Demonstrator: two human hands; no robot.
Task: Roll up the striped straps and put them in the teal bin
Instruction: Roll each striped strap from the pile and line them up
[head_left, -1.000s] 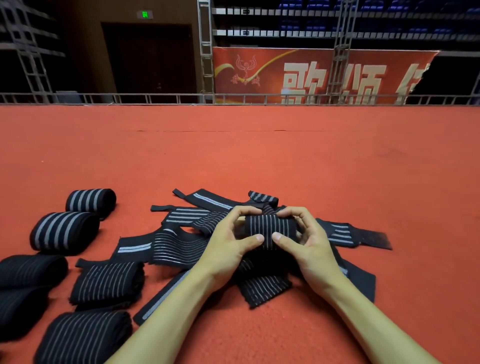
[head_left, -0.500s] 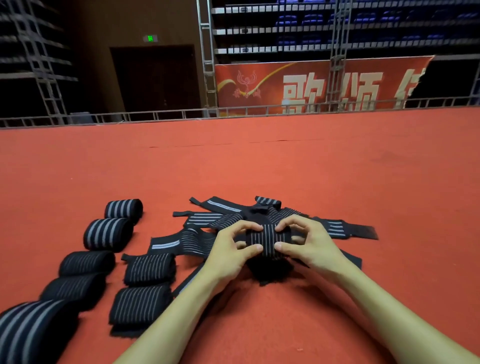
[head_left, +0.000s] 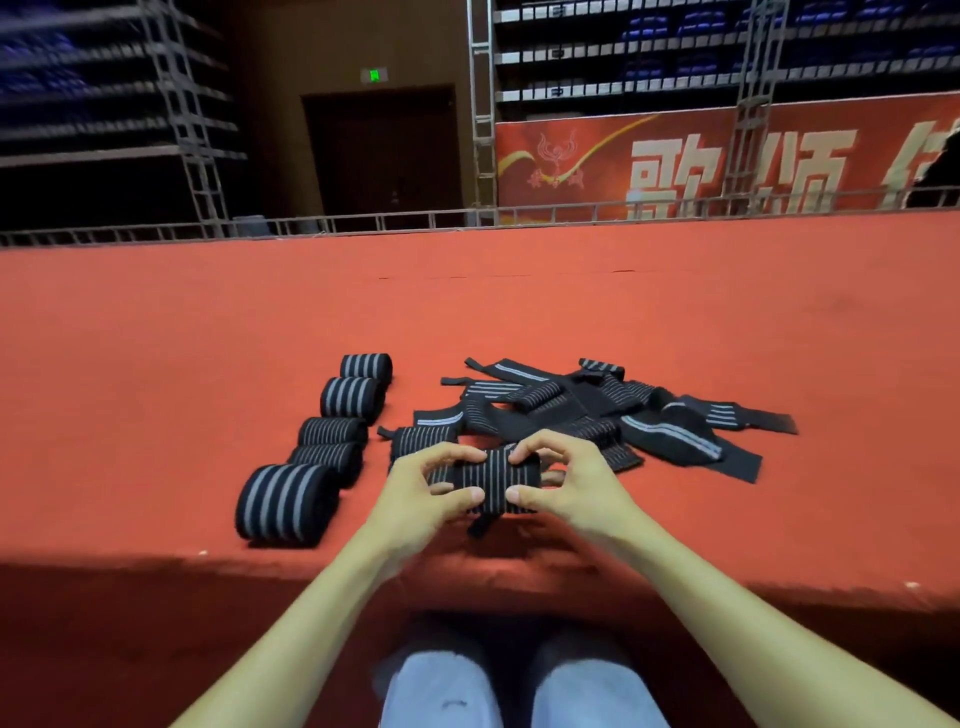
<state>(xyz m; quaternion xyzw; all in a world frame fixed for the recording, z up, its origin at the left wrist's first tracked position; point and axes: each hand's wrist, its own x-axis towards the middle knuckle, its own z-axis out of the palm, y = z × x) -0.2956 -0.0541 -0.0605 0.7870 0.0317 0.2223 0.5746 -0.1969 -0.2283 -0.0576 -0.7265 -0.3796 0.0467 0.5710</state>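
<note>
**Two bare hands gripping a rolled striped strap at the edge of a red platform**

A person is looking down at their own hands from a head-worn camera. The left hand (head_left: 421, 488) and the right hand (head_left: 566, 483) are holding one rolled strap (head_left: 491, 480) between them, black with thin grey stripes. The fingers of each hand are curling over the top of the roll and the thumbs are pressing in from below, so each end is being pinched. A short loose tail (head_left: 480, 526) of the strap is hanging under the roll. The roll is sitting just above the near edge of the red platform (head_left: 208, 338), straight in front of the person.

Beyond the hands, a pile of unrolled straps (head_left: 597, 410) is lying flat and tangled, spreading off to the right. To the left, five finished rolls (head_left: 337, 431) are lying in a slanting row, the nearest and largest-looking one (head_left: 283, 501) lying close to the platform's edge. One more bundled strap (head_left: 421, 439) is lying just behind the left hand's fingers.

At the bottom, the person's knees in pale trousers (head_left: 441, 691) are showing below the platform. In the background, a red banner (head_left: 675, 166) with large pale characters is hanging behind a low metal railing (head_left: 363, 224), beside a dark doorway (head_left: 384, 156) with a green sign (head_left: 374, 75) glowing above it.
</note>
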